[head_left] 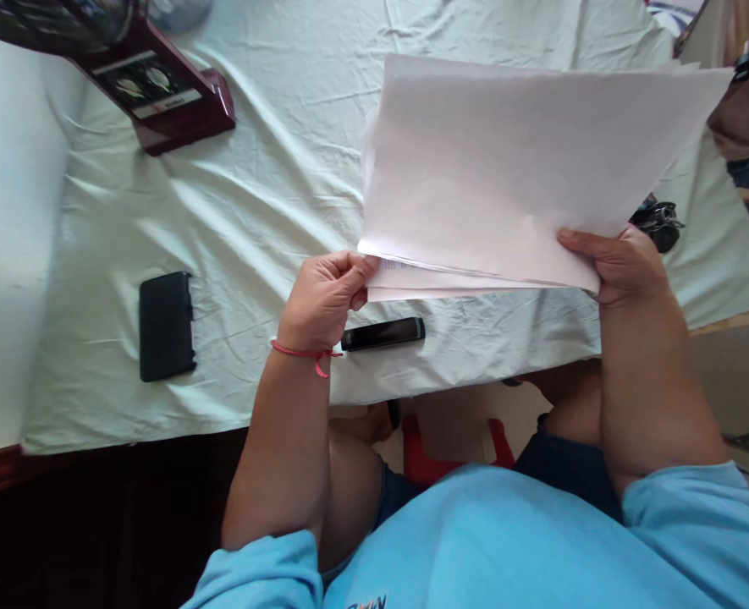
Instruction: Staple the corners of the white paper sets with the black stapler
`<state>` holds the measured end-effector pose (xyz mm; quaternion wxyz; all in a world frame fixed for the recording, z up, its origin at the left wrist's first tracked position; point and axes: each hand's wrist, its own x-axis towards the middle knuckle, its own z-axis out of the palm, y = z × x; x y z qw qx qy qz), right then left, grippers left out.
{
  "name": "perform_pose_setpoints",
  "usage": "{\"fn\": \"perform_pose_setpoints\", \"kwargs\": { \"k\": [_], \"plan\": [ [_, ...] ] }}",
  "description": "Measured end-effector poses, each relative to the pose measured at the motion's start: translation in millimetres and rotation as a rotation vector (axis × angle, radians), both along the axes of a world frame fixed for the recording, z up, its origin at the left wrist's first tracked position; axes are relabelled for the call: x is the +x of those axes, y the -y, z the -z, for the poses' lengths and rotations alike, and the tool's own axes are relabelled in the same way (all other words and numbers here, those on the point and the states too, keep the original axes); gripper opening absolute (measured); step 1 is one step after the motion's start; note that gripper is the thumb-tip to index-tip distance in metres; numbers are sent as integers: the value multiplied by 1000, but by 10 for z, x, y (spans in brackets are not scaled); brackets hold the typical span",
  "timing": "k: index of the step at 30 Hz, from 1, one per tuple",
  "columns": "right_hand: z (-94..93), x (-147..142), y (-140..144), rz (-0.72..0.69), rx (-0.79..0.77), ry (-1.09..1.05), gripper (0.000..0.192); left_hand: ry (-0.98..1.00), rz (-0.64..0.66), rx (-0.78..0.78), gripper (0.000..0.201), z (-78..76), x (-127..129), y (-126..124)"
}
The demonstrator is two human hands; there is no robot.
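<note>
A loose stack of white paper sheets (501,161) is held up over the table, its top sheet blank. My left hand (327,292), with a red string at the wrist, pinches the near left corner of the sheets. A gap shows there between the upper sheets and the lower ones, where a little print is visible. My right hand (631,262) grips the near right corner, thumb on top and fingers hidden underneath. Just below the paper, beside my left wrist, lies a black stapler-like object (383,334).
A pale green cloth (272,203) covers the table. On the left lies a black flat case (166,326); behind it stands a maroon device base (184,101). Dark keys or similar small items (659,222) sit beyond my right hand. A red stool (415,448) is below the table edge.
</note>
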<state>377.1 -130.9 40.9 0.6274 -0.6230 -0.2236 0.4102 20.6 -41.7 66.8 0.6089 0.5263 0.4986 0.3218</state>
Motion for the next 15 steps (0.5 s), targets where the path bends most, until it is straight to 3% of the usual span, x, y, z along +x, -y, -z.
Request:
{"fn": "perform_pose_setpoints", "kwargs": {
  "k": [5, 11, 15],
  "plan": [
    [-4, -2, 4, 4, -7, 2, 50, 86, -99, 19, 61, 60, 36, -52],
    [-29, -42, 14, 28, -39, 11, 48, 17, -166, 115, 41, 123, 73, -17],
    [-40, -55, 17, 26, -39, 8, 50, -67, -170, 157, 55, 155, 66, -11]
  ]
}}
